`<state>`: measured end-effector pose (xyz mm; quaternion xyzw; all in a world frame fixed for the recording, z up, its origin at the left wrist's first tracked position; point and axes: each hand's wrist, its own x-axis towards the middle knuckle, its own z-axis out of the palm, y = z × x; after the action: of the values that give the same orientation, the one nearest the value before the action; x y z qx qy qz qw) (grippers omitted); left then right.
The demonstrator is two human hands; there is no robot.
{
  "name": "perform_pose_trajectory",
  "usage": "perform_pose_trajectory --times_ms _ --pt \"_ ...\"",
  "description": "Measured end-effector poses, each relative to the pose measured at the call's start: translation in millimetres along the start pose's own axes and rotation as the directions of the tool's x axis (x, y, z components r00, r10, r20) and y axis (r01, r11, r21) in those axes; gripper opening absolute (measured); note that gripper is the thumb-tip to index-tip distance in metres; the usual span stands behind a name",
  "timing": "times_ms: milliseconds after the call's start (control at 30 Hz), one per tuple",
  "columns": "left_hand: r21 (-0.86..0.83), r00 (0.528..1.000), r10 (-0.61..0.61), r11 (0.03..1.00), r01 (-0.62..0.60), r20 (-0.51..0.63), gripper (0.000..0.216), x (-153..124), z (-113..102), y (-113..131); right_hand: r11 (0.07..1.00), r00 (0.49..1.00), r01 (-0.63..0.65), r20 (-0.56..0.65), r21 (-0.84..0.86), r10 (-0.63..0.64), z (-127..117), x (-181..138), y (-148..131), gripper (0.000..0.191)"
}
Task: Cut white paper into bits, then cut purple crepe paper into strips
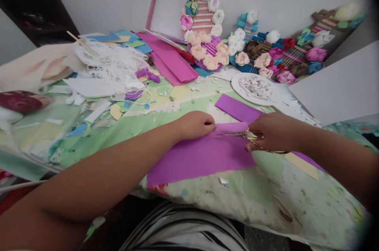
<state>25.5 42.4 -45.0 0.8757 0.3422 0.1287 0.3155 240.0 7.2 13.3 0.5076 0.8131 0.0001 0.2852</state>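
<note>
A sheet of purple crepe paper (201,160) lies on the table in front of me, with its far edge folded over. My left hand (197,124) pinches that far edge, thumb and fingers pressed together. From the right, my right hand (268,132) holds a pair of gold-handled scissors (237,134). Their blades point left across the purple sheet, just short of my left fingertips. Whether the blades are cutting into the paper I cannot tell. Behind my right hand a second purple strip (237,109) runs diagonally and passes partly under the hand.
White string (112,61) is heaped among paper scraps at the left. Folded magenta paper (171,59) lies at the back. A white fan-shaped piece (237,81) holds small shreds. Several paper-flower guitar shapes (203,10) lean against the wall. A cream strip (302,165) lies right.
</note>
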Motion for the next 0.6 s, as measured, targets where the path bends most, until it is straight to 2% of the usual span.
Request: perform_pose_trajectory --times_ms 200,400,600 --pt "-0.009 1.0 -0.006 1.0 0.006 -0.004 0.026 -0.9 -0.8 0.3 0.999 0.999 -0.016 0.037 0.037 0.015 -0.4 4.3 -0.1 0.055" --pt "-0.031 1.0 -0.02 0.999 0.02 0.001 0.027 -0.7 -2.1 -0.1 0.988 0.998 -0.028 0.058 0.149 0.02 0.1 3.1 -0.9 0.052" --pt "-0.056 1.0 -0.02 0.998 0.02 -0.003 0.027 -0.5 -2.1 -3.8 0.991 0.999 -0.01 0.053 0.134 0.003 -1.1 2.6 6.3 0.052"
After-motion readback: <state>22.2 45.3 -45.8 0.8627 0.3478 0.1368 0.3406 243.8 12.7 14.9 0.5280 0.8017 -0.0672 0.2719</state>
